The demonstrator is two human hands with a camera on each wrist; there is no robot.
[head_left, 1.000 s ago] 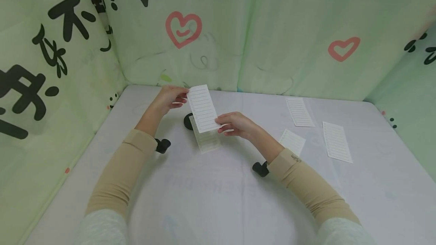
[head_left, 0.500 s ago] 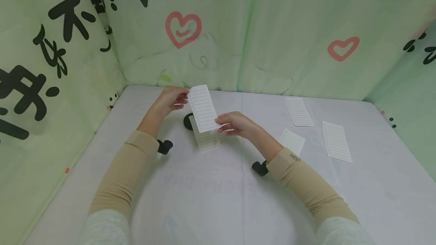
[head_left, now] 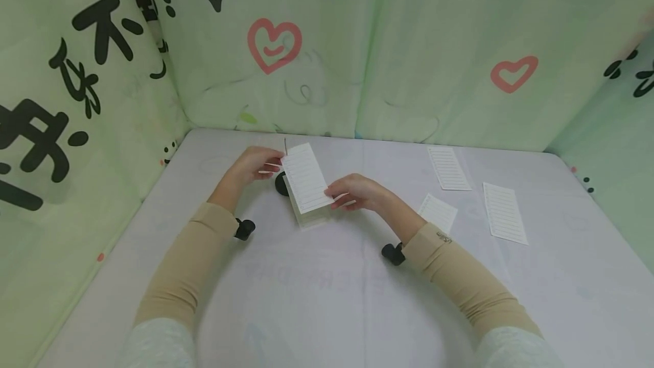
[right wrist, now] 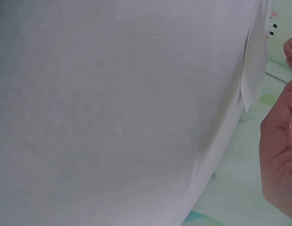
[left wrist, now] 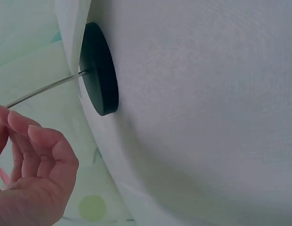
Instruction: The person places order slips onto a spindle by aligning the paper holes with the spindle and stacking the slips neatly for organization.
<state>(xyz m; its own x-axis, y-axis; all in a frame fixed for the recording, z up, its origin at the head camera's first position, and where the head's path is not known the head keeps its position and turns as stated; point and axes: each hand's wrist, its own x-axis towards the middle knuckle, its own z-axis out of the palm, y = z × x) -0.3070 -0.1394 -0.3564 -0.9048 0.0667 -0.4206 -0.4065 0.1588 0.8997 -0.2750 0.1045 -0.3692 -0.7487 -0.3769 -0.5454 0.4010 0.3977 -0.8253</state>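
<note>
A lined white paper slip [head_left: 308,180] is held between both hands above a bill spike. My left hand [head_left: 258,163] pinches its upper left corner, and my right hand [head_left: 355,191] pinches the lower right corner. The spike's thin metal rod [head_left: 285,145] sticks up past the slip's upper left corner. Its round black base [head_left: 281,184] stands on the table, partly covered by the slip. Another slip [head_left: 313,219] lies lower, mostly hidden under the held one. In the left wrist view, the fingertips are right by the top of the rod [left wrist: 42,89], which rises from the base [left wrist: 99,70].
To the right, three more lined slips lie apart: one at the back [head_left: 449,168], one nearer the right forearm [head_left: 439,213] and one farther right [head_left: 505,213]. Green printed curtains [head_left: 327,44] close in the white-covered table [head_left: 317,300] at the back and sides.
Both hands have lowered the slip over the last half second. The rod's tip now shows above the slip's upper left corner, and less of the lower slip is visible.
</note>
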